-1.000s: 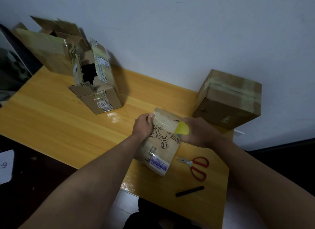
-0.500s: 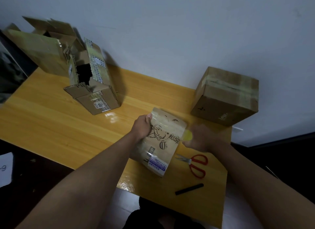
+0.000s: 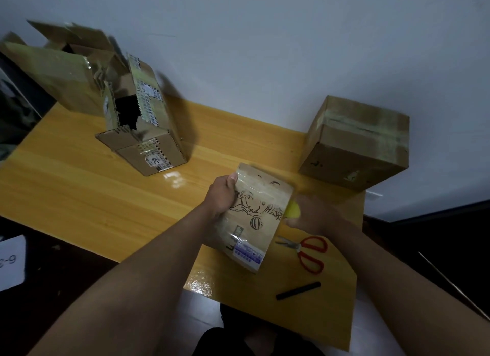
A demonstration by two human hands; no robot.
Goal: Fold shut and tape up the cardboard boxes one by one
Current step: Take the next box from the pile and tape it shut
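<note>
The open box's white label (image 3: 153, 160) reads "400".

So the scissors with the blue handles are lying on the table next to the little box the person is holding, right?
Not quite: the head view shows the scissors have red handles, not blue. They do lie on the table beside the little box held by the left hand.

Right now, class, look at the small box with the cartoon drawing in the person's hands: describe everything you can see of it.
The small box is brown cardboard with a black line drawing and a blue-and-white label near its lower end. Glossy clear tape shows on its face. It is closed and tilted above the yellow table. The left hand grips its left edge; the blurred right hand, holding something yellow, is at its right edge.
</note>
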